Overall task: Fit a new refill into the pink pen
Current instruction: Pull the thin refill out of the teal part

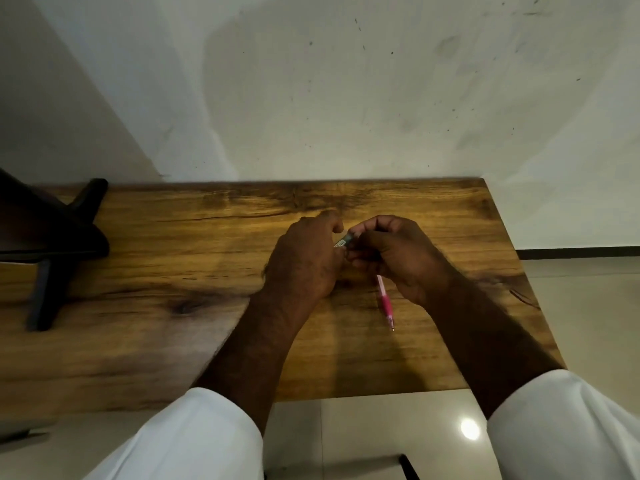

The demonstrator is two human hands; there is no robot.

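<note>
Above the wooden bench (173, 271), the right hand (398, 258) is gripping the pink pen (385, 301), its tip pointing toward 5 o'clock. The left hand (304, 261), at the right hand's 9 o'clock, is pinching a small greenish piece (343, 241) with closed fingers (337, 225).

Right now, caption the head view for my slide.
Both hands grip a small packet above the pink pen.

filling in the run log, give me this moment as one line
left hand: pinching small packet | right hand: on packet too, holding pen tip down | table: dark stand at left | refill: not seen
</note>
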